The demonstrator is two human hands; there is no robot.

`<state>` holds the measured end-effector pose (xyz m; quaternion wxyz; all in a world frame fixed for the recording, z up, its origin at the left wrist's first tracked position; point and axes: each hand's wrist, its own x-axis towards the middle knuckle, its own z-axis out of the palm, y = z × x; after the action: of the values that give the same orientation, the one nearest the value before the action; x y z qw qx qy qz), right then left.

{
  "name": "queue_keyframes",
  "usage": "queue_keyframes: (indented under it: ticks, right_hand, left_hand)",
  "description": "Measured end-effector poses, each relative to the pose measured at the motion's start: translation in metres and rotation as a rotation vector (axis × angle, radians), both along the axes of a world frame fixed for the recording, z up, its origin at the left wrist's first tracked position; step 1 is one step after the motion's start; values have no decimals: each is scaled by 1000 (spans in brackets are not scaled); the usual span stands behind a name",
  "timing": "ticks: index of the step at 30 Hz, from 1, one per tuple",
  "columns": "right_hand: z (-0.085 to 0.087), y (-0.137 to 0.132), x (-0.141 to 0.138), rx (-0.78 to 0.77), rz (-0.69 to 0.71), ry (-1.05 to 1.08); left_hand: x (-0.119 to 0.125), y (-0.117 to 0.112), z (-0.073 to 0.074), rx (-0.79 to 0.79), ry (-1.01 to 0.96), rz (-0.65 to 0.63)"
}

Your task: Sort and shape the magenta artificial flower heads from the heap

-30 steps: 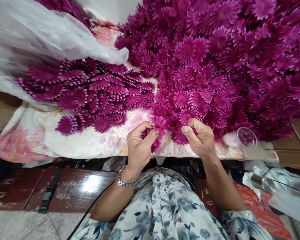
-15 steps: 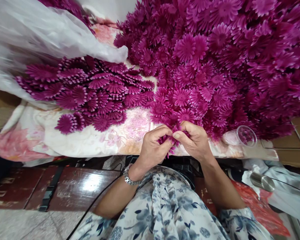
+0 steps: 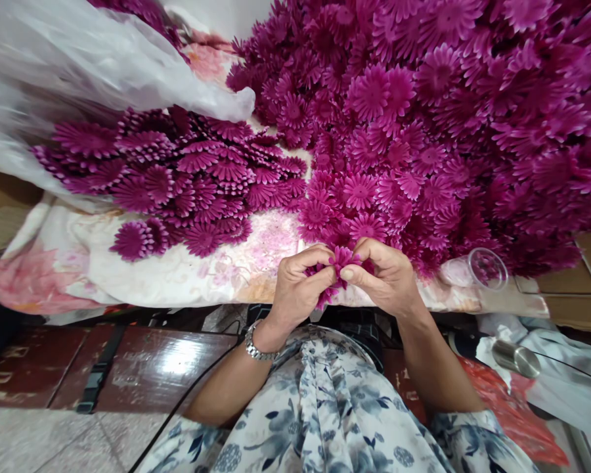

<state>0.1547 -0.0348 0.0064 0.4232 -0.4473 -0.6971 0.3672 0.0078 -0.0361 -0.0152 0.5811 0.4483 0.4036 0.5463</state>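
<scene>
Between my two hands, at the table's front edge, is a magenta artificial flower [image 3: 343, 256] with narrow petals. My left hand [image 3: 303, 282] pinches its left side between thumb and fingers. From the other side my right hand [image 3: 387, 276] grips it, thumb laid over the petals. More magenta petals hang below the fingers, partly hidden by them. Just beyond my hands begins a large heap of magenta flowers [image 3: 443, 131]. To the left lie stacked magenta petal layers [image 3: 192, 177] in overlapping rows.
A patterned cloth [image 3: 217, 279] covers the table. White plastic sheeting [image 3: 103, 66] drapes over the back left. A clear plastic cup [image 3: 487, 268] lies tipped at the right front. A metal cylinder [image 3: 517, 358] and a red plastic bag [image 3: 512, 407] are lower right.
The flower has turned upward between my hands, and more of its petals show. My fingers have spread slightly apart along it. The view has shifted a little.
</scene>
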Motion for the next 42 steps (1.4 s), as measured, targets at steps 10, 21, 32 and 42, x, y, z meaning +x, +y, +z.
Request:
queue_keyframes:
  ticks: [10,21,32,42]
  right_hand:
    - [-4,-1,0,-84,84,219]
    - [2,-2,-1,-60,81,255]
    - [5,-3,3,133,46,-74]
    - [-3,-9,4,85,-129,58]
  left_hand:
    - [4,1,6,-218,-287,-65]
    - [5,4,11,-449,-505,-12]
    - [4,3,4,-312,-426,15]
    - [0,7,5,-272,-485,247]
